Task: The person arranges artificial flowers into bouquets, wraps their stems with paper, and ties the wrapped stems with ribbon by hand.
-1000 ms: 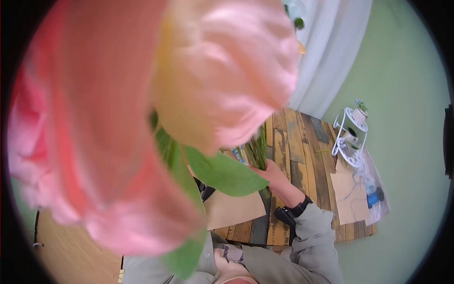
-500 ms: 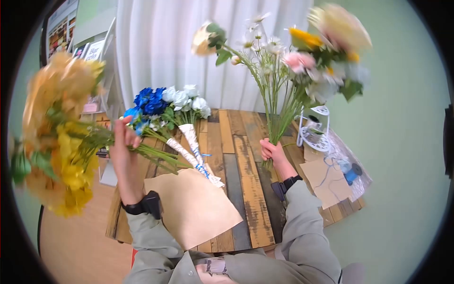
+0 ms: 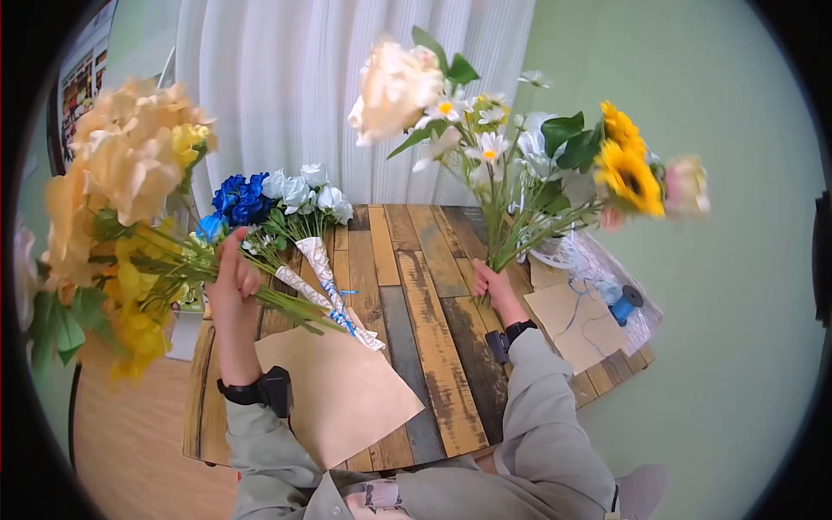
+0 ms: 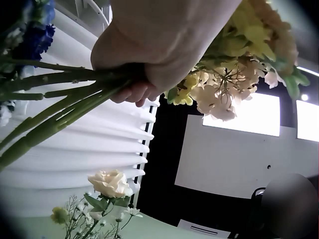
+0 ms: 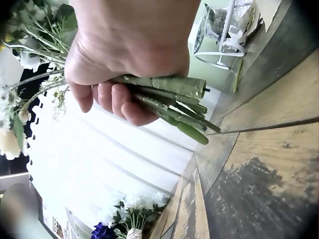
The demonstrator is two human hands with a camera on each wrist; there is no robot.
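My left hand grips the green stems of a bunch of peach and yellow flowers, raised at the left and tilted so the blooms lean outward. In the left wrist view the fingers curl round the stems, whose ends fan out past the hand. On the other side, my right hand holds a mixed bunch upright by its stems, with a cream rose, white daisies and sunflowers. Cut stem ends stick out below that fist in the right wrist view, close above the planks.
Two wrapped bouquets, one of blue flowers and one of white, lie on the wooden table. Brown paper covers the front left. A blue ribbon spool and another paper sheet sit at the right.
A large pink bloom that filled the head view a second ago is gone from there. The right-hand bunch has turned, showing its sunflowers. Both hands keep their grip on the stems.
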